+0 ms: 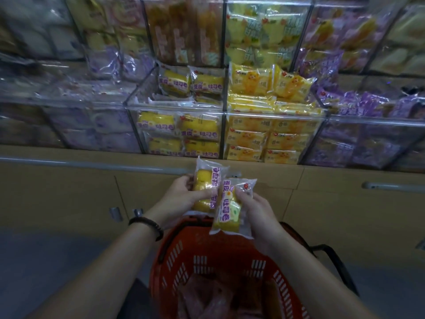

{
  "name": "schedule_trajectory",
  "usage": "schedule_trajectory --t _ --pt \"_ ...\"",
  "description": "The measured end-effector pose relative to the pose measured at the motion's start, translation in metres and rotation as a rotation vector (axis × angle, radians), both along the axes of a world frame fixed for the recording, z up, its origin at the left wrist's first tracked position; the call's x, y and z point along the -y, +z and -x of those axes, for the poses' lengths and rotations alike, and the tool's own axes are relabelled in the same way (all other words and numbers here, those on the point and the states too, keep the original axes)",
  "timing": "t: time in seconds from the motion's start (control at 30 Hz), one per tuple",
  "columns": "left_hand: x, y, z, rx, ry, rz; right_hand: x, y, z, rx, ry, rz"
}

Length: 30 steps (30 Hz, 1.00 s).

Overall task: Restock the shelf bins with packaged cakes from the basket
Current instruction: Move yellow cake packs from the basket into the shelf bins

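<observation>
My left hand (181, 195) grips a yellow packaged cake (204, 187) with purple lettering, held upright above the basket. Beside it, my right hand (255, 206) holds a second cake of the same kind (230, 210), its pack overlapping the first. Both sit just over the far rim of the red plastic basket (220, 256), which holds several dim reddish packs (213, 298) at its bottom. Straight ahead is a clear shelf bin (135, 100) partly filled with matching yellow cakes (195, 82).
Clear bins run left and right: bright yellow packs (271, 88) in the bin to the right, purple packs (368, 104) further right and at the left. Wooden cabinet fronts (69, 192) with metal handles stand below the shelf. The basket's black handle (338, 261) hangs at the right.
</observation>
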<state>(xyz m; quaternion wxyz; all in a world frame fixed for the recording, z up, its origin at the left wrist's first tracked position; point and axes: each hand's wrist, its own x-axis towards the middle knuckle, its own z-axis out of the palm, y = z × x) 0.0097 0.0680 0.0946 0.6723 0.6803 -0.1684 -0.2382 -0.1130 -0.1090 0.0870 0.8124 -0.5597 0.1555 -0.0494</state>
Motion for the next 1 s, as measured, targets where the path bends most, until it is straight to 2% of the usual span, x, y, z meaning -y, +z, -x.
schedule_trajectory --t 0.07,0.23,0.33,0.43,0.6,0.7,0.9,1.0 --pt "-0.012 0.013 -0.001 0.054 0.034 -0.023 -0.005 0.007 0.0 0.02 0.036 -0.032" --pt "-0.049 0.059 -0.002 0.221 -0.067 -0.116 -0.014 0.026 0.0 -0.05 0.083 -0.065" --pt "-0.068 0.101 -0.003 0.362 -0.093 -0.15 -0.02 0.047 -0.001 0.04 0.16 -0.049" --pt "-0.083 0.15 -0.015 0.512 -0.022 -0.203 -0.018 0.082 -0.005 0.133 0.095 0.345" --pt "-0.091 0.221 -0.054 0.785 0.236 -0.329 -0.008 0.158 -0.024 0.236 0.182 0.633" --pt "-0.085 0.252 -0.093 0.92 0.318 -0.402 -0.001 0.196 -0.041 0.298 0.176 0.909" --pt "-0.044 0.263 -0.188 1.087 0.298 -0.56 0.002 0.248 -0.09 0.287 -0.019 1.462" --pt "-0.027 0.236 -0.23 1.116 0.331 -0.615 -0.002 0.263 -0.117 0.263 -0.021 1.593"
